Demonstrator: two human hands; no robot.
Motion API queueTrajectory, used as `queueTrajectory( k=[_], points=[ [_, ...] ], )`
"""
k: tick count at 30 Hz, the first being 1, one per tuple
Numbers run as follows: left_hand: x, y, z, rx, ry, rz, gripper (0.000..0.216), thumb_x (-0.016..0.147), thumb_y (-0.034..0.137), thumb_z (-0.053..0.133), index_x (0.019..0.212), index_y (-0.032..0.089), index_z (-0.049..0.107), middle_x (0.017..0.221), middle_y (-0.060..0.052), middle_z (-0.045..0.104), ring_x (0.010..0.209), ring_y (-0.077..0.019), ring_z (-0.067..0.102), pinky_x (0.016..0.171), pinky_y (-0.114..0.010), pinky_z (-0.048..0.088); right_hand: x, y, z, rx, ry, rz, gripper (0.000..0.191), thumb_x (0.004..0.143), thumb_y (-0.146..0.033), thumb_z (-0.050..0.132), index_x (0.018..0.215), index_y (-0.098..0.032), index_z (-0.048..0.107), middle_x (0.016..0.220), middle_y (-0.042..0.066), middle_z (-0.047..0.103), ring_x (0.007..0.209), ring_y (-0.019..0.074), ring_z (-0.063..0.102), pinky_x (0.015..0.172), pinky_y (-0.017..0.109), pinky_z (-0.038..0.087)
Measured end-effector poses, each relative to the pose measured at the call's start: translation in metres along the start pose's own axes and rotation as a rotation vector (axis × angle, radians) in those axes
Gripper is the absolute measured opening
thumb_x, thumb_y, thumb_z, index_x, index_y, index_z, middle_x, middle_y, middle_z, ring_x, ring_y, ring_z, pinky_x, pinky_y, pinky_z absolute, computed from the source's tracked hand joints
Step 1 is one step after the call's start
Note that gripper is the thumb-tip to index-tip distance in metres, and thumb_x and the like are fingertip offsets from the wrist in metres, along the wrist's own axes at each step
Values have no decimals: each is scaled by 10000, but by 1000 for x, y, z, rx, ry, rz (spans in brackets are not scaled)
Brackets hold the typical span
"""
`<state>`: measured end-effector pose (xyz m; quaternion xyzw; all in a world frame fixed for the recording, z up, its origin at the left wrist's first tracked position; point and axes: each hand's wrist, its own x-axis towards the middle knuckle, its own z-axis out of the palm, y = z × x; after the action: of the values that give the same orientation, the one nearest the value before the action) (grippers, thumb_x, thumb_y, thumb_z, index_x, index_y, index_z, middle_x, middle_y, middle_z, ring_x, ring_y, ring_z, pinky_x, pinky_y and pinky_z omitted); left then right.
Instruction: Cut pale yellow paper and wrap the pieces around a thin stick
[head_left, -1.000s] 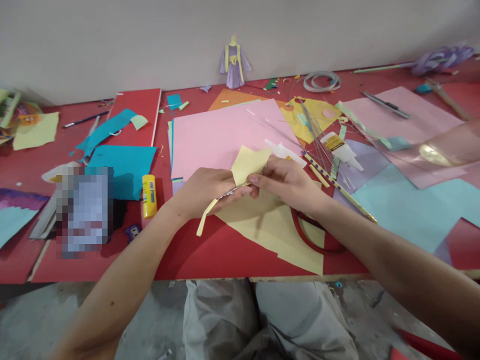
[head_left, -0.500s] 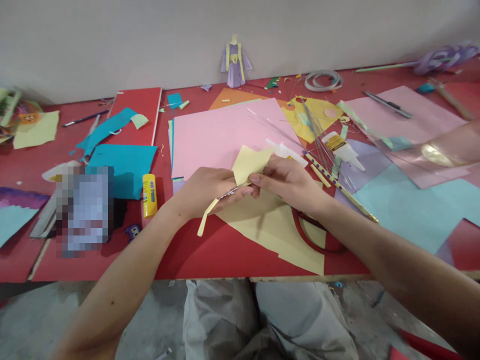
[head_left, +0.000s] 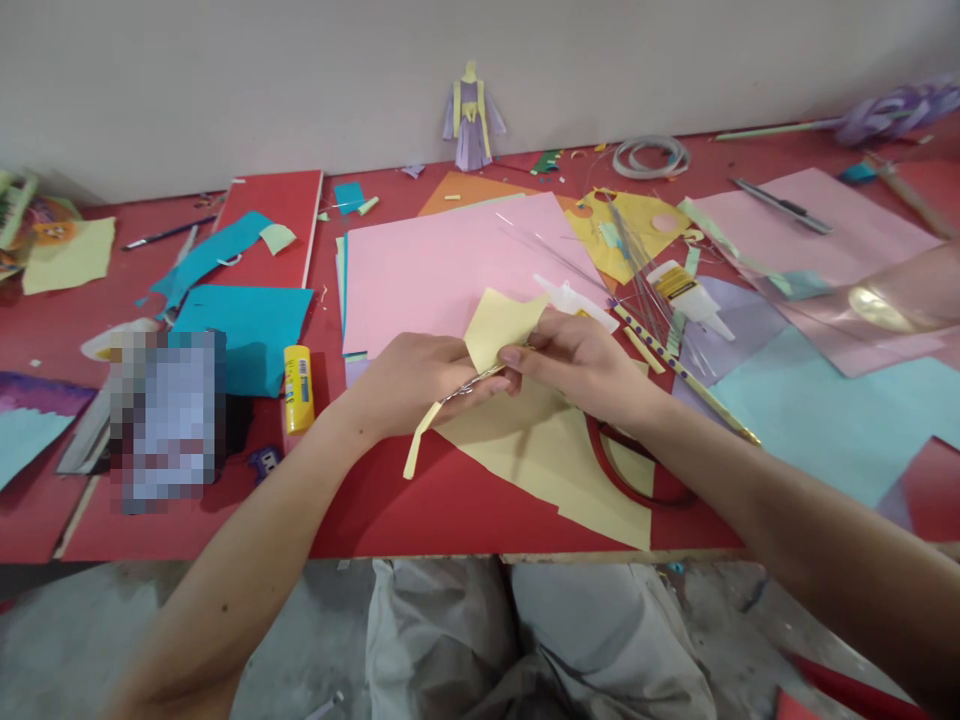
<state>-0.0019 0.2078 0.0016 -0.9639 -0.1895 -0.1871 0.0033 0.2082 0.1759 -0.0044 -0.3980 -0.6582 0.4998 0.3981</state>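
Between my two hands is a pale yellow piece of paper (head_left: 499,325), raised above the table. My right hand (head_left: 589,365) pinches its lower right edge with thumb and fingers. My left hand (head_left: 420,385) is closed around the other side, its fingertips partly hidden behind the paper. A thin twisted wire (head_left: 472,382) runs along the left fingers, and a narrow yellow paper strip (head_left: 421,440) hangs from its lower end. Under my hands lie a large yellow sheet (head_left: 600,495) and scissors with red handles (head_left: 607,465), partly covered by my right wrist.
A pink sheet (head_left: 435,265) lies beyond my hands. A glue stick (head_left: 298,390) stands left; a glue bottle (head_left: 690,295) and loose wires (head_left: 634,245) lie right. A paper figure (head_left: 471,120) leans on the wall. Another person's hand (head_left: 911,290) reaches in at the right.
The hanging yellow strip has shifted slightly right and down, and the wire has turned a little with it. Both hands keep their hold on the paper.
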Motion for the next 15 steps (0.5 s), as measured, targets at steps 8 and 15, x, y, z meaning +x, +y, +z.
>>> queueTrajectory(
  k=[8,15],
  points=[
    [3,4,-3,66,-55,5,486,1031,428,346,797,157,674,694,-41,672,597,-149,618,487,-257,314,0,4,0,-92,-5,-65,210,907,-291,623,748,-164,674,768,23,660,692,124,619,597,237,477],
    [4,5,-3,49,-48,24,494,1039,403,320,764,148,642,655,-39,640,586,-149,595,495,-256,320,-1,2,0,-92,-21,-6,209,909,-301,618,767,-158,671,782,28,668,695,129,627,595,238,472]
  ],
)
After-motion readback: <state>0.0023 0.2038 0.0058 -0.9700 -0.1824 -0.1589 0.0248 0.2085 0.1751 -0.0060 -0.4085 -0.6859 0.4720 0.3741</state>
